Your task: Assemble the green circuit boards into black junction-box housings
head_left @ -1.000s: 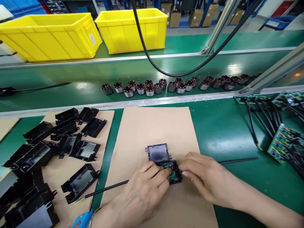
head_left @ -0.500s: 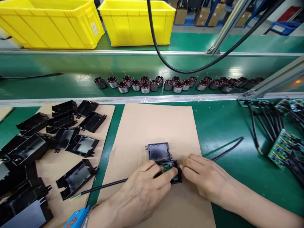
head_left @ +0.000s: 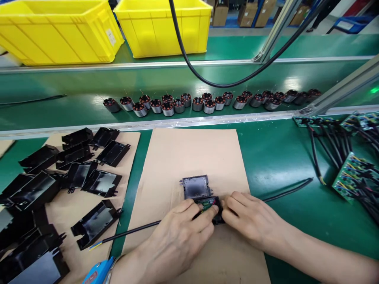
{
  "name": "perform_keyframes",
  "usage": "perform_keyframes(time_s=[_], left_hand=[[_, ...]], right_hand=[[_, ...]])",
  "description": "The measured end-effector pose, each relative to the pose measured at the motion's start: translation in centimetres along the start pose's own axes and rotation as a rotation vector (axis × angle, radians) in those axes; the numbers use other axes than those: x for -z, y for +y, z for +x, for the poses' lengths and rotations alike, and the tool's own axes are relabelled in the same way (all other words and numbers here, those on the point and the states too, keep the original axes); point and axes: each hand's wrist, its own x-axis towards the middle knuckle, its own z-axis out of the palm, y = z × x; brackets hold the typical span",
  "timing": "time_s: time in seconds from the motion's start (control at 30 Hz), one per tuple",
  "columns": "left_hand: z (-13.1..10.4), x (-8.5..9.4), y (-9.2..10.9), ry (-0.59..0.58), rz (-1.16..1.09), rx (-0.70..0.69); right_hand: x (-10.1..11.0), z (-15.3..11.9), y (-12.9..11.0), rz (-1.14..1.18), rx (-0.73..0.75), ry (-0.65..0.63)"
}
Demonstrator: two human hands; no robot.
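A small black plastic housing (head_left: 219, 217) lies on the cardboard sheet, with a green circuit board (head_left: 206, 204) inside it. My left hand (head_left: 185, 228) reaches over it, its fingers closed on the housing and pressing at the board. At the housing's right end, my right hand (head_left: 244, 215) pinches near where a black cable (head_left: 291, 190) runs out to the right; its fingertips are partly hidden. Another black cable (head_left: 130, 232) with bare coloured wire ends comes from under my left hand. Just behind the housing, touching or nearly so, rests a flat black cover (head_left: 196, 187).
More black housings (head_left: 94, 221) are heaped on cardboard at left. Circuit boards with black cables (head_left: 353, 177) lie at right. Several motor stators (head_left: 167, 109) line the back ledge below yellow bins (head_left: 166, 31). A black cable (head_left: 219, 84) hangs across the view.
The view has shifted slightly. The free end of the right cable has moved outward to the right and a little lower. Both hands stay at the housing, my right fingers slightly closer in.
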Motion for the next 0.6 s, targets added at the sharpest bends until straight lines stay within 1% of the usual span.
perform_keyframes(time_s=[0.13,0.2,0.27,0.33,0.4,0.5,0.6], left_hand=[[0.3,0.2,0.2,-0.015,-0.010,0.034],[0.1,0.1,0.2,0.000,-0.020,0.042],[-0.3,-0.1,0.2,0.028,-0.014,0.038],[-0.6,-0.3,0.1,0.039,0.006,0.031],[-0.7,-0.2,0.2,0.028,0.026,0.022],[-0.5,0.2,0.3,0.000,0.048,0.030],[-0.2,0.5,0.3,-0.031,0.050,0.031]], right_hand=[[0.2,0.8,-0.6,-0.091,-0.027,-0.050],[0.2,0.6,-0.5,-0.053,-0.051,-0.070],[-0.1,0.1,-0.2,0.011,-0.073,-0.063],[-0.6,-0.5,0.2,0.038,-0.086,-0.009],[-1.2,-0.9,0.6,0.025,-0.061,0.064],[-1.6,-1.1,0.8,-0.027,0.037,0.141],[-1.6,-1.2,1.0,-0.065,0.116,0.211]])
